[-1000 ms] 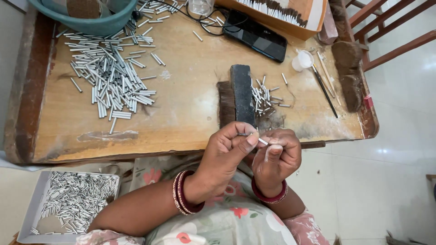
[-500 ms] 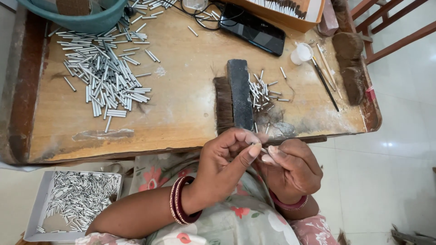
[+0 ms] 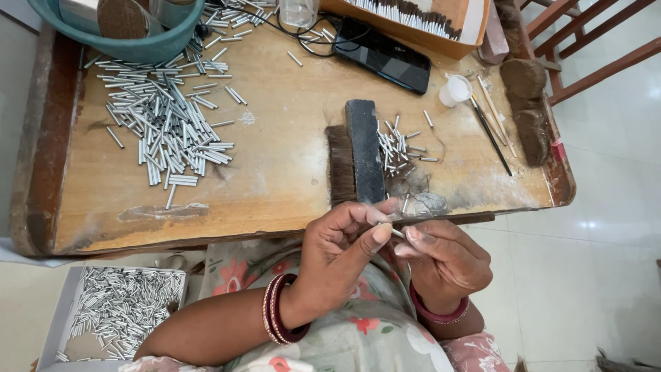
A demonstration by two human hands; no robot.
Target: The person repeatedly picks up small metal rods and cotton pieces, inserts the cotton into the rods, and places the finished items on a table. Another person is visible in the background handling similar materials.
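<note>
Watching from my end, largest first: the wooden table point(image 3: 275, 172) fills the view, worn and stained along the near edge; both hands work just off that edge, over the lap, so anything dropped there misses the table altogether

Teal basin point(image 3: 138, 45) at the far left corner, cardboard tray of dark-tipped sticks point(image 3: 441, 27) at the far right; neither is near the hands

Big scatter of metal tubes point(image 3: 165, 117) left of centre, loose and round; I judge a nudge of the table would send some rolling off the near side

White box of tubes point(image 3: 117, 310) sits low beside the left elbow; a backward swing of that arm could tip it

Black phone point(image 3: 385, 55) with a cable, far side; out of the way

Dark block brush point(image 3: 363, 151) with its bristle strip, just beyond the hands; a small pile of tubes point(image 3: 399, 148) lies touching its right side, near enough for a knuckle to scatter

Left hand point(image 3: 344, 255) curled, thumb and forefinger pressed together on one small tube point(image 3: 394, 232); right hand point(image 3: 444, 265) pinches the same piece from the other end, fingertips nearly meeting

Main risk as I read it: the tube is tiny and smooth, so it could slip from the pinch and fall into the lap or onto the floor; what goes into its end I cannot make out
</note>
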